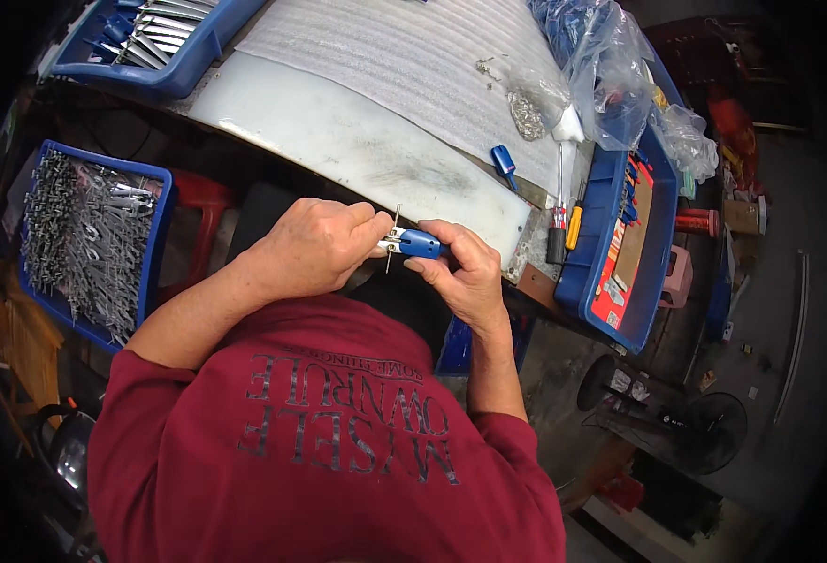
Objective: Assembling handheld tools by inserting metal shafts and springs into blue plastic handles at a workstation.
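Observation:
In front of my chest, at the table's near edge, both hands hold one small tool-like part between them. Its blue plastic handle sits at the fingertips of my right hand, which pinches its end. My left hand is closed around the silvery metal end, mostly hidden by the fingers. A thin metal pin crosses the part where metal meets blue. Another blue handle lies on the white board beyond my right hand.
Right of the board lie a red-and-black screwdriver and a yellow-handled one, beside a blue bin. Clear plastic bags sit behind. A bin of metal parts stands left; another blue bin is far left.

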### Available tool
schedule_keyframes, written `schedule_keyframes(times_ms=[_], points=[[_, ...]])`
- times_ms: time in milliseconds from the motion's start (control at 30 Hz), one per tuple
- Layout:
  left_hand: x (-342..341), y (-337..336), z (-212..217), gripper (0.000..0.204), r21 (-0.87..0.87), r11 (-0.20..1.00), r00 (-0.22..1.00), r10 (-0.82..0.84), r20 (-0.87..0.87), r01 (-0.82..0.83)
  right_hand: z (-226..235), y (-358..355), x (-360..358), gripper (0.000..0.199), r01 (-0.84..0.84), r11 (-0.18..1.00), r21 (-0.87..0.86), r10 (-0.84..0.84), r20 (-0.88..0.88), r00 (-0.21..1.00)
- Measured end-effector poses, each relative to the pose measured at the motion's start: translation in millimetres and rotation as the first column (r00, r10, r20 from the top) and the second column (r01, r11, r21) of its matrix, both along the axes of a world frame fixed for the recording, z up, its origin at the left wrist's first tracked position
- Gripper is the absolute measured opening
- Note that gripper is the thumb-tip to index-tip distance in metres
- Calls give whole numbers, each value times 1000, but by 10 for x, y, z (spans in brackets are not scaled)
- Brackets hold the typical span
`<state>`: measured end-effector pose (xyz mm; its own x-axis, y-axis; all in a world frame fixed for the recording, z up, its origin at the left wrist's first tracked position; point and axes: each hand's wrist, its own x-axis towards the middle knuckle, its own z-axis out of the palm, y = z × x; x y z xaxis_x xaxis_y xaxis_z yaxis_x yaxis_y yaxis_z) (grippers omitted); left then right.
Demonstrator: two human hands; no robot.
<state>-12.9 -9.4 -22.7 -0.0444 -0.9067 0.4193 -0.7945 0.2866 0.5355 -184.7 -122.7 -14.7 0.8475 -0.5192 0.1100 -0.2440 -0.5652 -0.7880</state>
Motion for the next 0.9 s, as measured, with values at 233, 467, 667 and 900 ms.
schedule_keyframes(times_ms=[233,467,667,900], points=[[-3,8,-2,20,-36,999,998,28,63,-26,22,2,17,38,15,1000,8,-15,5,1000],[4,-21,-12,21,-37,999,997,35,73,-33,21,-30,26,38,12,1000,-22,-12,5,1000],[30,-46,-17,22,-41,998,996,41,81,-37,34,-62,49,38,4,999,-39,-4,12,1000],[150,-114,4,22,-57,997,996,62,70,-58,38,-319,-9,43,-29,998,64,22,107,994]])
